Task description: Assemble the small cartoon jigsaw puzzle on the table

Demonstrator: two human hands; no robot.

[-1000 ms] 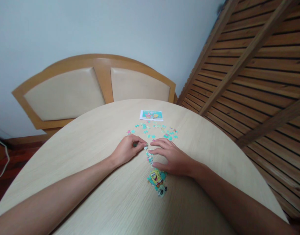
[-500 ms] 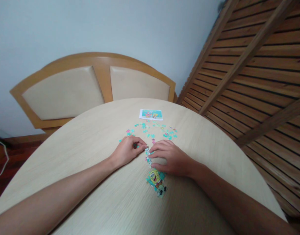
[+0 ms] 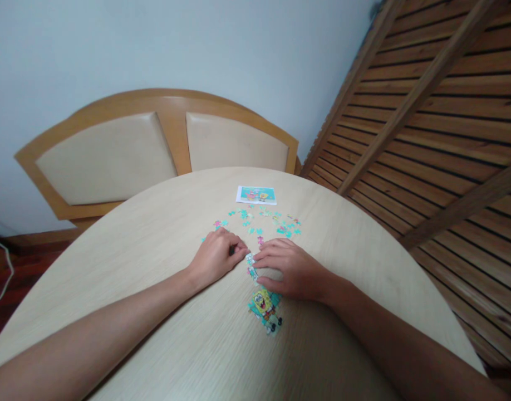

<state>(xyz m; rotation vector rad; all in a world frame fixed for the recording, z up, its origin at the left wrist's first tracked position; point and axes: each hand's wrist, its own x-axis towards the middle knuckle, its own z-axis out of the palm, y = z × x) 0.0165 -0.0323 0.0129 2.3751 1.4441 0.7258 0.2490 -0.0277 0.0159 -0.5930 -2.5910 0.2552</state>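
A partly joined cartoon jigsaw lies on the round pale wooden table, with a thin strip of joined pieces running up from it. My left hand is curled, its fingertips pressed together on a small piece at the strip's top end. My right hand lies over the strip's right side, fingers bent and pressing down on the joined pieces. Several loose turquoise and pink pieces are scattered just beyond both hands.
A small reference picture card lies at the far side of the table. Behind the table stands a padded wooden bench back against a pale wall. A slatted wooden screen fills the right side.
Both hands have drawn slightly closer together at the strip's top end. The left fingertips have slid a little toward the right hand.
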